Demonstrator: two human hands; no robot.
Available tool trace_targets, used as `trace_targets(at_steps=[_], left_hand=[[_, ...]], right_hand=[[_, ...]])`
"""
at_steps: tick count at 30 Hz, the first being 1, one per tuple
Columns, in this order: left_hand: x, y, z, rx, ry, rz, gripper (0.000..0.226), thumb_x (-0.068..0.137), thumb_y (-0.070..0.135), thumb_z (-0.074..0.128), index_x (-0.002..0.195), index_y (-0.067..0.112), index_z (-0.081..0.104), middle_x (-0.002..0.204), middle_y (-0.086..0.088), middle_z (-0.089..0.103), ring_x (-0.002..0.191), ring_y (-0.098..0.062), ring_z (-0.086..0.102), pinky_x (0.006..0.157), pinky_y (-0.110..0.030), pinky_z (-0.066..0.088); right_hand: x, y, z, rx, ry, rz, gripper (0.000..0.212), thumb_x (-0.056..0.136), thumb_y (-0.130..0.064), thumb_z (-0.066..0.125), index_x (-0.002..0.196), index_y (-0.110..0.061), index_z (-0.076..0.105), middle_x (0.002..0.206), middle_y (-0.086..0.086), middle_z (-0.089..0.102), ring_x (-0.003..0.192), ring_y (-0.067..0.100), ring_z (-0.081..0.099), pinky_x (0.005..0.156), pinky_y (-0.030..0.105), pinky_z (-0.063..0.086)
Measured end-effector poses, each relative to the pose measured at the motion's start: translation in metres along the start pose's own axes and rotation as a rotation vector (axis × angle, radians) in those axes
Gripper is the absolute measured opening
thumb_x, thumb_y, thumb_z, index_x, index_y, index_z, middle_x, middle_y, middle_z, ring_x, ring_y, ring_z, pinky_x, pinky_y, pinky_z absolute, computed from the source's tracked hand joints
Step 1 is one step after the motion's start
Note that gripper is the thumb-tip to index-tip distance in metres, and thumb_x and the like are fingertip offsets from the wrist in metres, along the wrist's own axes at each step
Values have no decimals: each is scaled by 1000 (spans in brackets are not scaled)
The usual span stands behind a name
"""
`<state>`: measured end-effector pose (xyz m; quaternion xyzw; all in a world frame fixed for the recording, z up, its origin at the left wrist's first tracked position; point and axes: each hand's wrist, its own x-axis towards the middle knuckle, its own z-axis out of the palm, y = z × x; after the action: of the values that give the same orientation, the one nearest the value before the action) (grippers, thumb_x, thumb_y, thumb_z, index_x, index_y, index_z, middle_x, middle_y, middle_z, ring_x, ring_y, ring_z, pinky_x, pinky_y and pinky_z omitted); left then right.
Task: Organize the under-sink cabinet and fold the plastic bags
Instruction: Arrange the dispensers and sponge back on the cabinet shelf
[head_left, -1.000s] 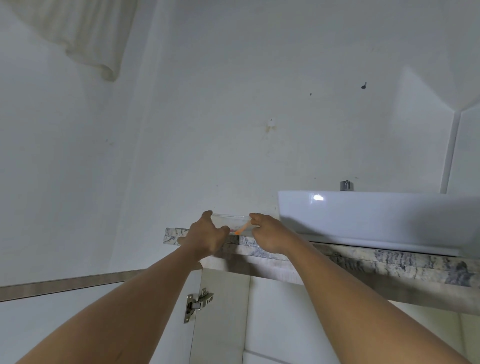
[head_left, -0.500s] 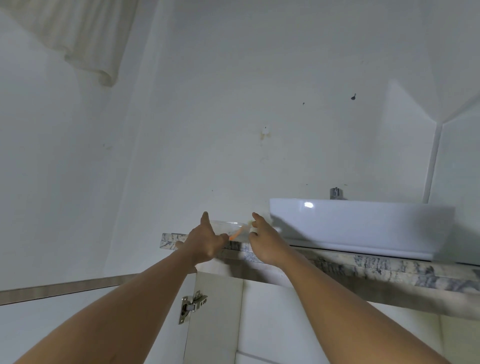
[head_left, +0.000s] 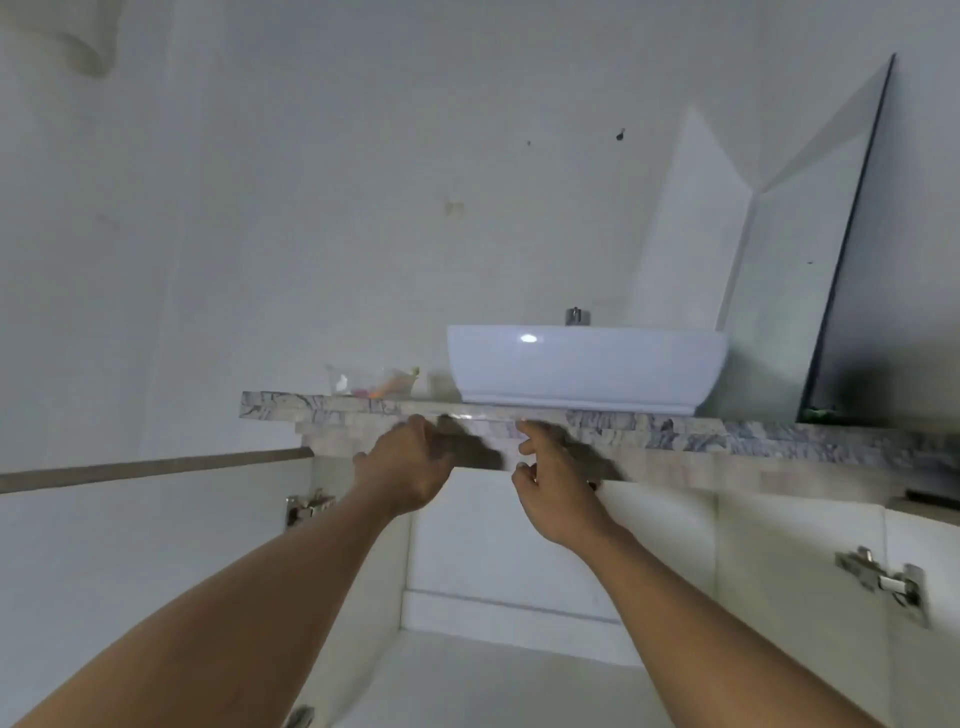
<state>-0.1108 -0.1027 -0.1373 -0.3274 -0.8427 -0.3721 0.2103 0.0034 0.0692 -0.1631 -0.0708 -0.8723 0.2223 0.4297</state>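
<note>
Marble counter (head_left: 727, 432), white basin (head_left: 582, 370), clear tub (head_left: 371, 383) beside it; left hand (head_left: 410, 463), right hand (head_left: 551, 488) below, grip slack

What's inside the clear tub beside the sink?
Through the clear tub: blurred orange, pink and white bits, something green at its rim. Too blurred to identify; the countertop edge hides its base.

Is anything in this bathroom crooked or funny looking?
Yes. The mirror stands on the counter right of the sink and leans tilted against the wall instead of hanging. The wall also has a small yellowish stain and a dark mark above the sink.
</note>
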Motion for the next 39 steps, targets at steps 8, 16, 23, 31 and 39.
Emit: trace_targets(at_steps=[8,16,23,31,39], left_hand=[[-87,28,144,-74,-302,13,56,91,44,59,140,20,45,125,-1,62,120,-26,56,105,-47,42],[-209,32,270,-78,-648,-96,63,90,41,62,145,21,40,135,-3,59,122,-26,57,106,-47,43],[-272,5,346,4,-841,-194,67,82,33,65,142,17,39,136,-5,55,122,-24,53,101,-39,46],[-315,-26,393,-93,-864,-368,72,86,28,73,145,10,38,140,-11,51,122,-26,53,88,-25,45],[-332,-39,415,-228,-749,-422,74,85,30,73,147,11,37,140,-9,43,119,-24,51,91,-25,41]], right_hand=[[-132,112,-7,-34,-28,309,53,98,-19,47,148,-31,34,137,1,50,112,19,56,98,41,49],[-269,198,-2,-81,-244,640,54,97,-15,50,148,-19,35,139,11,52,126,24,50,105,37,40],[-350,255,37,5,-361,894,55,92,-15,60,143,-22,42,137,8,55,117,25,57,98,37,50],[-383,268,88,63,-578,941,49,82,-31,75,127,-24,56,123,-4,63,113,17,59,95,27,50],[-405,279,105,156,-425,1061,66,80,-29,78,135,-18,42,134,5,57,120,23,56,101,34,49]])
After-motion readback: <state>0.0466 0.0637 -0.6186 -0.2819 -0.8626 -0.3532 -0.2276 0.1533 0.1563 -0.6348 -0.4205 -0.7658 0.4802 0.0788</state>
